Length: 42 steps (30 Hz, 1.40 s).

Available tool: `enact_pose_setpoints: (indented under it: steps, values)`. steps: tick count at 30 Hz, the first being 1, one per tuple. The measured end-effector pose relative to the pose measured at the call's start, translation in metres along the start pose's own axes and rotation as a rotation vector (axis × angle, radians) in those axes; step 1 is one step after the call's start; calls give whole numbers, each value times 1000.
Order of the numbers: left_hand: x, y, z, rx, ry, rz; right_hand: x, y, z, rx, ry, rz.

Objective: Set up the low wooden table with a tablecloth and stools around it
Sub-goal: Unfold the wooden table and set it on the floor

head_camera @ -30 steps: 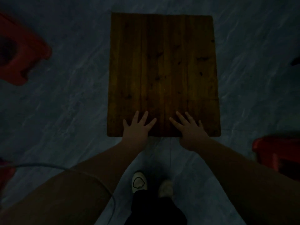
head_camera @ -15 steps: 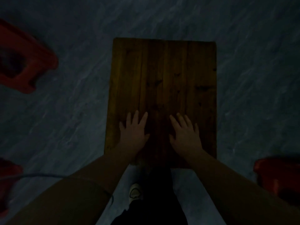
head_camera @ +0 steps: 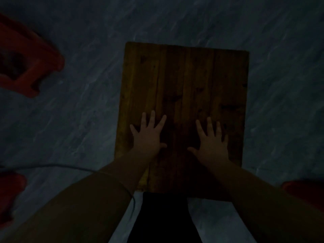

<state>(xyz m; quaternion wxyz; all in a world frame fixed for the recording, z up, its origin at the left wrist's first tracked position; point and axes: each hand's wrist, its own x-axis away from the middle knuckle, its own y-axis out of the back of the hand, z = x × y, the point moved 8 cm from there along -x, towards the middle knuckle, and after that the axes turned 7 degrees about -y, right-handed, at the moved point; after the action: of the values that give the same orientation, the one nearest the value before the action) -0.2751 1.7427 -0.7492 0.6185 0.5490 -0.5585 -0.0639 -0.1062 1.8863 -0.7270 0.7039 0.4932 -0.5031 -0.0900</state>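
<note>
Pressing both palms flat on the low wooden worktop [head_camera: 185, 76], I lean over it from its near short end. My left grip [head_camera: 148, 135] lies on the left half of the boards and my right grip [head_camera: 211, 142] on the right half, side by side but apart, both in the nearer part of the top. The fingers [head_camera: 152, 118] are straight and spread. Neither grip holds anything; they only rest on the wood.

I think I place them like this to steady the worktop or to slide it a little over the grey floor [head_camera: 87, 120]. Flat palms push well, and two of them stop the top from turning.

The wood is bare, and I see no tablecloth anywhere in view, so this part of the task is not yet done. The red stool [head_camera: 31, 67] at the far left stands well apart from the worktop. The light is too dim to tell if it is upright. A second stool [head_camera: 10, 193] shows at the near left edge, and a third stool [head_camera: 305, 192] at the near right, closer to the worktop's corner. None of them is yet drawn up to a side. A thin cable [head_camera: 61, 166] crosses the floor toward my left arm, so I should mind it when I fetch the stools.
</note>
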Motion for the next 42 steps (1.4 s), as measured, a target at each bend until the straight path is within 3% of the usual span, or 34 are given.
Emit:
enact_pose_setpoints:
  steps: [5, 10, 16, 20, 26, 36, 42]
  values:
    - [0, 6, 0, 19, -12, 23, 0, 11, 9, 6, -34, 86]
    - [22, 29, 0, 22, 0, 152, 17, 37, 9, -50, -62, 227]
    - [112, 118, -23, 70, -33, 55, 99, 132, 22, -182, -34, -32]
    - [193, 203, -41, 107, -106, -149, 180, 210, 22, -272, -16, -159]
    - [287, 302, -61, 82, -208, -283, 301, 304, 15, -212, 18, -369]
    - [333, 403, -158, -122, -452, -516, 398, 382, -37, -280, -67, -608]
    - [340, 415, -248, -194, -577, -517, 419, 398, -101, -295, -172, -655]
